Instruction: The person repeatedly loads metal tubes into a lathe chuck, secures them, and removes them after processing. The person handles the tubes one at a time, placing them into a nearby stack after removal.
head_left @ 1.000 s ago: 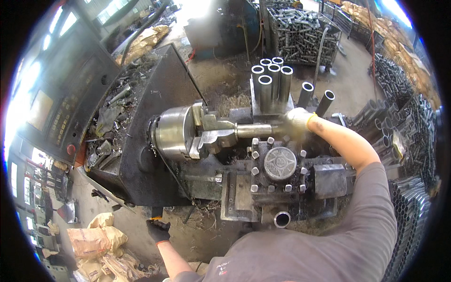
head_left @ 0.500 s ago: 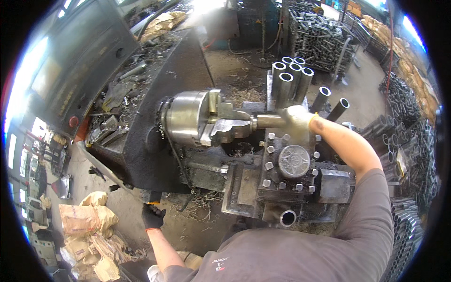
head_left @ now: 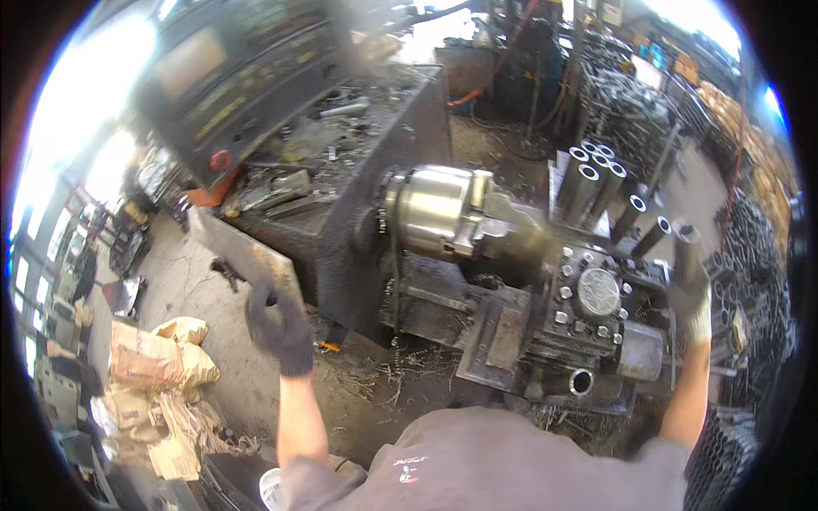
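Observation:
My right hand (head_left: 692, 307), in a pale glove blurred by motion, is closed round a metal tube (head_left: 687, 243) that stands nearly upright, right of the lathe. My left hand (head_left: 279, 332), in a dark glove, is raised beside the lower end of a flat metal plate (head_left: 247, 251); blur hides whether its fingers grip anything. Between my hands is the lathe chuck (head_left: 433, 204), its jaws (head_left: 494, 221) facing the square tool post (head_left: 599, 291). Several upright tubes (head_left: 588, 183) stand in a group behind the tool post, with two more leaning nearer my right hand.
A short tube end (head_left: 581, 381) shows at the front of the carriage. Metal scraps lie on the headstock top (head_left: 375, 111). Brown paper sacks (head_left: 149, 353) are piled on the floor at left. Stacked metal parts (head_left: 754, 272) line the right side, and curly chips litter the floor.
My right hand has left the chuck area and moved right, with a tube in it. My left hand has risen toward the plate. The view has turned, shifting the lathe rightward.

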